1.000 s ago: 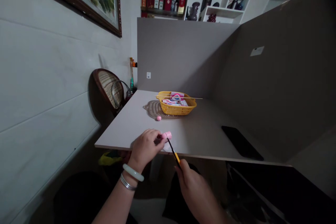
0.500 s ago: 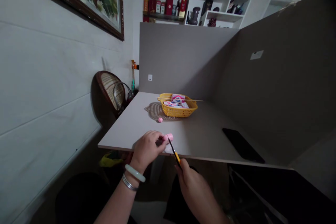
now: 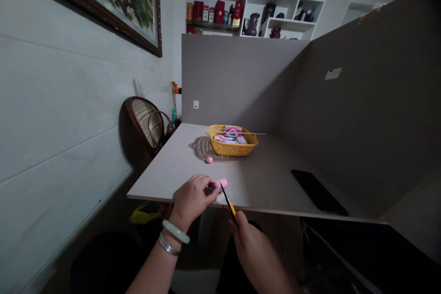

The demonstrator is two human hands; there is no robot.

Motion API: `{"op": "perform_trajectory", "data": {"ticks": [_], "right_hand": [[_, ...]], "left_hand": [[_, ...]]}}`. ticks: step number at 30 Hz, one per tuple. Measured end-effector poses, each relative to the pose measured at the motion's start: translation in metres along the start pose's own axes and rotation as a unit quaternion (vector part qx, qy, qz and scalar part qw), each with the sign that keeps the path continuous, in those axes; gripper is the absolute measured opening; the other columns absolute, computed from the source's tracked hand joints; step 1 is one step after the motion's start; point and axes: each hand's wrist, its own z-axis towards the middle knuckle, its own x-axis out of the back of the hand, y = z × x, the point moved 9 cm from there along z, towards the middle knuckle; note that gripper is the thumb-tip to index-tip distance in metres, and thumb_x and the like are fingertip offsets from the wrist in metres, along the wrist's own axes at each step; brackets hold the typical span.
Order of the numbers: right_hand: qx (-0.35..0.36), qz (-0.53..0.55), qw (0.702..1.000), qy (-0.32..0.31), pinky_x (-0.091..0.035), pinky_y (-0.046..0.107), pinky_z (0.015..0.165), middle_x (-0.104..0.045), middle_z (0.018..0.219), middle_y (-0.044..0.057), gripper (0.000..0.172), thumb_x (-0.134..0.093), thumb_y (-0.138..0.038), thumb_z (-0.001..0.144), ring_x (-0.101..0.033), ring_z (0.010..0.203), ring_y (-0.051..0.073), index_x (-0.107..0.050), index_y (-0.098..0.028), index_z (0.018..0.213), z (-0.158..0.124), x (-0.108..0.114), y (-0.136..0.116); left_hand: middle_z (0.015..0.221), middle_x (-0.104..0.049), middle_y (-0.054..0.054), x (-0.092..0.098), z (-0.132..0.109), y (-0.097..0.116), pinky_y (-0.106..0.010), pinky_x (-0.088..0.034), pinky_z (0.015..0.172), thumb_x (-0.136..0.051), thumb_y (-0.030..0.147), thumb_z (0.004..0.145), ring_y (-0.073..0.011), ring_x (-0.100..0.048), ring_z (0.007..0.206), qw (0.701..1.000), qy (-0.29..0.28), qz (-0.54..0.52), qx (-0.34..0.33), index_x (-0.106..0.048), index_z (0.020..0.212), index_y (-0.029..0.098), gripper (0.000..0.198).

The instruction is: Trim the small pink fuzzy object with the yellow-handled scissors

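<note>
My left hand (image 3: 192, 197) rests at the table's near edge, its fingers pinching a short pink cylinder (image 3: 223, 183), perhaps soft clay. My right hand (image 3: 254, 257) grips a pair of yellow-handled scissors (image 3: 229, 206) below it. Their black blades reach up to the pink piece's near side, and the cut point is partly hidden by my fingers. A small pink ball (image 3: 209, 160) lies on the table (image 3: 272, 179) farther ahead, apart from both hands. A jade bangle (image 3: 175, 232) and thin silver bangles circle my left wrist.
A yellow plastic basket (image 3: 231, 148) holds pink-and-white packets, with a thin wooden skewer (image 3: 253, 133) lying across it. A black phone (image 3: 319, 192) lies on the right. Grey partitions stand behind and right of the table; a round-backed chair (image 3: 141, 121) stands at the left.
Everything sits slightly lower in the view as my head shifts. My hands, the scissors and the pink piece keep nearly the same arrangement.
</note>
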Motion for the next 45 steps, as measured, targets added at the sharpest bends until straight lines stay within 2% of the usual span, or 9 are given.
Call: {"op": "perform_trajectory", "data": {"ticks": [3, 8, 16, 22, 28, 32, 36, 42, 45], "right_hand": [[0.002, -0.001, 1.000, -0.005, -0.026, 0.025, 0.052, -0.072, 0.082, 0.006, 0.021, -0.032, -0.025, 0.103, -0.070, 0.073, 0.020, -0.052, -0.021, 0.098, -0.002, 0.004, 0.001], [0.019, -0.021, 1.000, 0.012, -0.026, 0.024, 0.053, -0.073, 0.084, 0.007, 0.020, -0.033, -0.024, 0.103, -0.070, 0.075, 0.019, -0.052, -0.021, 0.096, 0.019, 0.018, -0.017], [0.016, 0.001, 1.000, 0.022, -0.026, 0.024, 0.052, -0.071, 0.080, 0.005, 0.020, -0.031, -0.024, 0.104, -0.069, 0.071, 0.018, -0.050, -0.021, 0.096, 0.011, 0.011, -0.014], [0.032, -0.006, 0.999, 0.029, -0.026, 0.024, 0.051, -0.071, 0.078, 0.004, 0.020, -0.032, -0.024, 0.103, -0.069, 0.069, 0.018, -0.050, -0.021, 0.095, 0.012, 0.013, -0.019], [0.020, -0.018, 1.000, 0.016, -0.023, 0.027, 0.050, -0.072, 0.080, 0.006, 0.020, -0.033, -0.022, 0.103, -0.070, 0.070, 0.019, -0.052, -0.020, 0.099, 0.002, 0.008, -0.013], [0.026, -0.025, 0.999, 0.018, -0.024, 0.026, 0.052, -0.073, 0.083, 0.007, 0.020, -0.033, -0.023, 0.103, -0.070, 0.074, 0.019, -0.052, -0.020, 0.098, 0.013, 0.017, -0.020], [0.026, -0.030, 0.999, 0.016, -0.025, 0.026, 0.053, -0.073, 0.086, 0.008, 0.019, -0.034, -0.022, 0.103, -0.071, 0.077, 0.020, -0.052, -0.020, 0.101, 0.025, 0.019, -0.026], [0.005, -0.021, 1.000, 0.003, -0.023, 0.027, 0.050, -0.072, 0.079, 0.005, 0.019, -0.033, -0.021, 0.102, -0.070, 0.070, 0.019, -0.051, -0.021, 0.097, -0.003, 0.002, -0.001], [0.016, -0.027, 1.000, 0.003, -0.023, 0.027, 0.050, -0.072, 0.078, 0.004, 0.020, -0.032, -0.021, 0.103, -0.069, 0.068, 0.018, -0.051, -0.022, 0.095, -0.007, 0.006, 0.000]], "left_hand": [[0.086, -0.068, -0.001, -0.001, 0.000, 0.001, -0.028, -0.044, 0.074, -0.056, 0.032, 0.092, -0.0167, -0.061, 0.083, 1.000, 0.001, 0.005, -0.002, -0.062, 0.084, 0.022, 0.014], [0.082, -0.066, -0.001, -0.002, 0.001, -0.002, -0.029, -0.043, 0.074, -0.054, 0.033, 0.093, -0.0171, -0.059, 0.081, 1.000, 0.004, 0.015, 0.002, -0.062, 0.083, 0.022, 0.018], [0.086, -0.067, -0.001, -0.003, 0.001, -0.001, -0.028, -0.044, 0.075, -0.058, 0.035, 0.090, -0.0170, -0.061, 0.084, 1.000, -0.003, 0.017, 0.011, -0.063, 0.088, 0.022, 0.014], [0.084, -0.067, -0.001, -0.004, 0.002, -0.001, -0.029, -0.044, 0.074, -0.051, 0.034, 0.094, -0.0175, -0.061, 0.083, 0.999, -0.007, 0.039, 0.008, -0.064, 0.087, 0.023, 0.019], [0.087, -0.067, -0.002, -0.004, 0.001, -0.002, -0.030, -0.045, 0.076, -0.052, 0.033, 0.093, -0.0180, -0.061, 0.085, 0.999, -0.002, 0.032, 0.005, -0.063, 0.089, 0.022, 0.016], [0.086, -0.067, -0.002, -0.003, 0.001, 0.002, -0.030, -0.045, 0.076, -0.054, 0.031, 0.092, -0.0178, -0.060, 0.084, 1.000, 0.004, 0.021, -0.014, -0.063, 0.087, 0.022, 0.014], [0.084, -0.066, -0.002, -0.002, 0.001, -0.001, -0.030, -0.045, 0.074, -0.052, 0.032, 0.093, -0.0175, -0.061, 0.082, 1.000, 0.010, 0.026, 0.001, -0.063, 0.085, 0.022, 0.017], [0.086, -0.067, -0.002, -0.004, 0.001, -0.002, -0.029, -0.046, 0.075, -0.055, 0.034, 0.092, -0.0176, -0.061, 0.085, 1.000, 0.001, 0.019, 0.004, -0.063, 0.086, 0.022, 0.016], [0.085, -0.067, -0.002, -0.002, 0.001, -0.002, -0.030, -0.045, 0.076, -0.053, 0.035, 0.093, -0.0180, -0.060, 0.084, 1.000, 0.006, 0.028, 0.008, -0.064, 0.086, 0.022, 0.018]]}}
